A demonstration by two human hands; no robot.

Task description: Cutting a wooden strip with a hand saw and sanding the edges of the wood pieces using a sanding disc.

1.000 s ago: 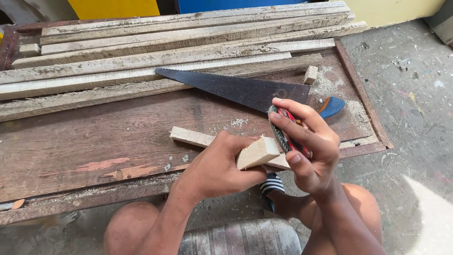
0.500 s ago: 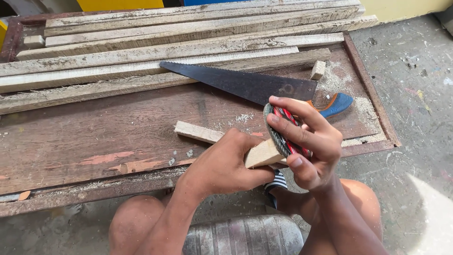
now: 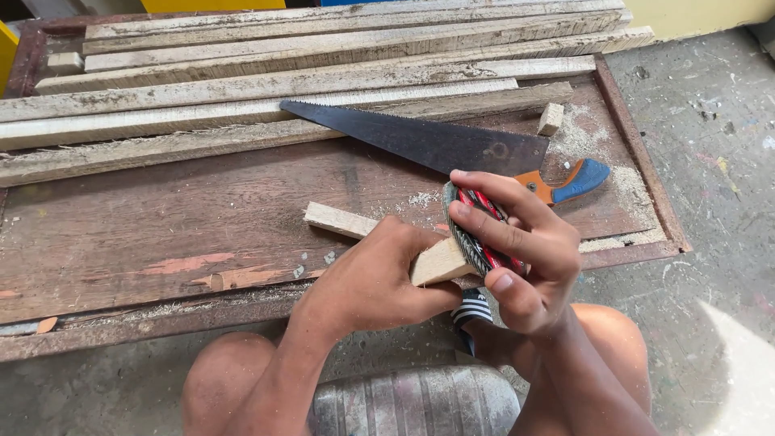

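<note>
My left hand (image 3: 367,278) is clenched around a short wood block (image 3: 440,262), whose cut end pokes out toward 3 o'clock. My right hand (image 3: 525,250) grips a flap sanding disc (image 3: 476,230), grey-edged with a red face, its rim pressed against that end of the block. I judge the sanding is underway but not finished: the block's end looks pale and fairly clean, yet how smooth it is I can't tell from here, and the other faces are hidden in my palm.

At 12 o'clock from the hands lies a handsaw (image 3: 428,141), dark blade pointing to 10 o'clock, orange-and-blue handle just behind my right fingers. Sawdust (image 3: 577,133) sits heaped near it, so cutting seems done. A small offcut (image 3: 550,119) rests at 1 o'clock beside the dust. Long wood strips (image 3: 242,89) are stacked across the far side of the brown tabletop (image 3: 145,226), apparently uncut
</note>
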